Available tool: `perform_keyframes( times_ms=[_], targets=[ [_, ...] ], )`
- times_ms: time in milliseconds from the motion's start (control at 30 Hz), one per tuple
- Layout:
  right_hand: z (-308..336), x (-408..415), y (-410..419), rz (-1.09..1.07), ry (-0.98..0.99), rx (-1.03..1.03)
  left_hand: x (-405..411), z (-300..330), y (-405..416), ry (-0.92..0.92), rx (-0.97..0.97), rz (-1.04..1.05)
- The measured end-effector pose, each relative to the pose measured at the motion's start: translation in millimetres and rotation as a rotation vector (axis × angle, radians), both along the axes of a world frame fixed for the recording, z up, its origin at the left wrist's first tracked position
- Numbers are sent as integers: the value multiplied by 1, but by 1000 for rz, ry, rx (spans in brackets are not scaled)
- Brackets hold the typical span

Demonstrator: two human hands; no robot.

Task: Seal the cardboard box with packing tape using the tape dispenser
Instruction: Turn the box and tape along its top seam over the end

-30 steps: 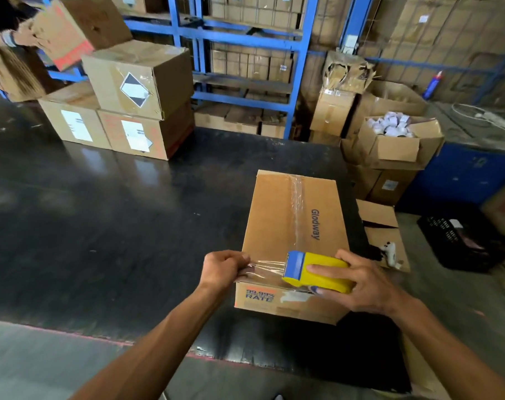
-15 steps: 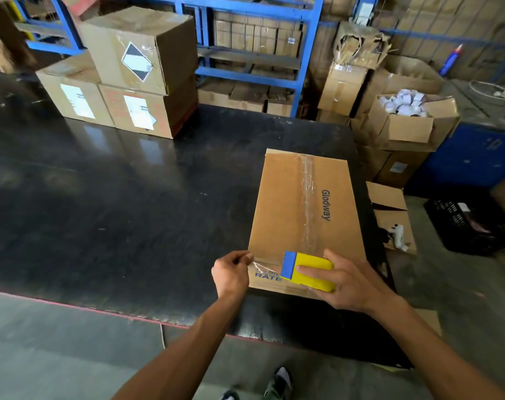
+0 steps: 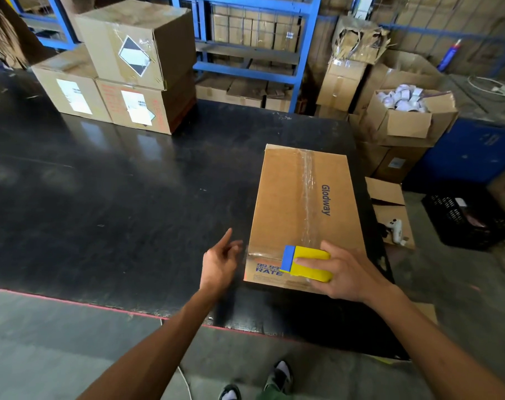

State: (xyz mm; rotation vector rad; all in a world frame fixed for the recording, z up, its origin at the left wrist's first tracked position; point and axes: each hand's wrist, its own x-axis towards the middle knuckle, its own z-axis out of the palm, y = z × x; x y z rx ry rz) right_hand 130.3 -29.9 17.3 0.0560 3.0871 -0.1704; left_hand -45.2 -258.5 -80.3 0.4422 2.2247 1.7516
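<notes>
A long cardboard box (image 3: 285,197) printed "Glodway" lies on the black table (image 3: 130,197) near its right edge. A strip of clear tape (image 3: 307,194) runs along the box's top seam. My right hand (image 3: 346,272) grips the yellow and blue tape dispenser (image 3: 309,264) against the box's near end, where tape crosses the front face. My left hand (image 3: 219,264) hovers just left of the box, fingers spread, touching nothing.
Three stacked cardboard boxes (image 3: 124,70) stand at the table's far left. Blue shelving (image 3: 254,53) is behind. Right of the table are open boxes (image 3: 409,119), a flat carton (image 3: 389,209) with a white tool, and a black crate (image 3: 461,217). My feet (image 3: 257,382) show below.
My left hand let go of the tape end on the box's near edge and moved left, opening. The dispenser stayed at the near end in my right hand. The camera tilted down.
</notes>
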Motion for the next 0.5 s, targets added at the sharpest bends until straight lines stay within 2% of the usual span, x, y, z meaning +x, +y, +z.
perform_keyframes(
  times_ms=[67, 133, 200, 300, 500],
  targets=[
    [1, -1, -1, -10, -1, -6, -5, 3, 1, 559, -151, -128],
    [3, -2, -2, -14, 11, -6, -12, 6, 12, 1083, -258, -440],
    [3, -2, -3, -10, 21, 7, -19, 6, 28, 1372, -378, -686],
    [2, -2, -1, -3, 18, 12, -36, 3, 43, 1497, -494, -843],
    [-5, -2, -2, 28, 31, 10, -46, -7, 51, 1396, -457, -902]
  ],
)
